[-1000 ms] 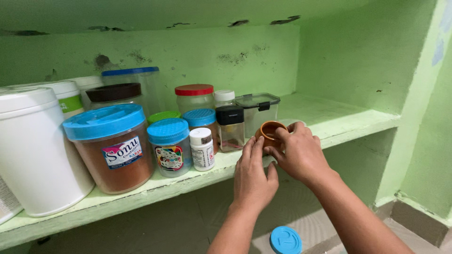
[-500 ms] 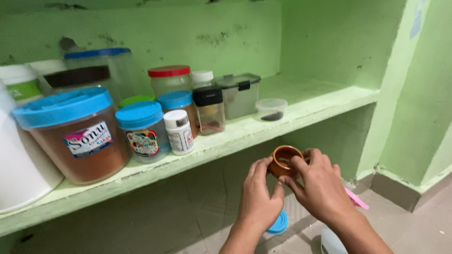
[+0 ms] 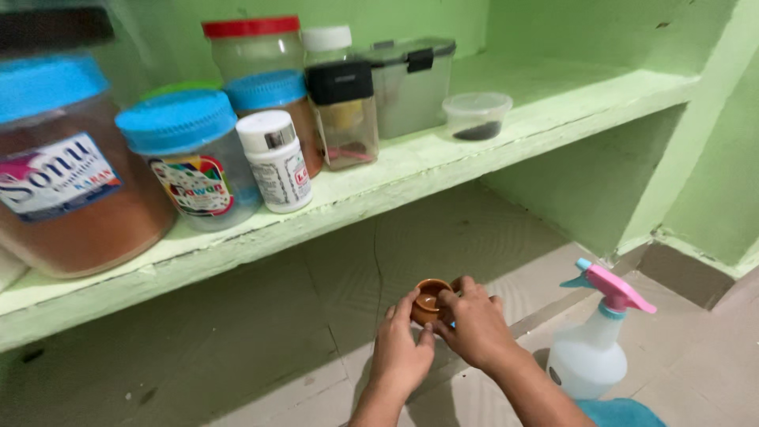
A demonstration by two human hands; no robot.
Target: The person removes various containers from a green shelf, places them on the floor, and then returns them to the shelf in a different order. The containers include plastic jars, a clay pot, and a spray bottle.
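Both hands, left hand point(image 3: 399, 352) and right hand point(image 3: 473, 328), have fingers point(image 3: 447, 299) closed around small brown cup point(image 3: 431, 300), below green shelf point(image 3: 411, 170), left of spray bottle point(image 3: 593, 348); best kept level, grip even on both sides.

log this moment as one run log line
left hand: on brown cup | right hand: on cup | below green shelf | spray bottle at right

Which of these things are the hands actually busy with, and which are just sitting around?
In use:
small brown cup
left hand
right hand

Just sitting there:
spray bottle on the floor
blue-lidded jars on the green shelf
small white bottle
clear tub
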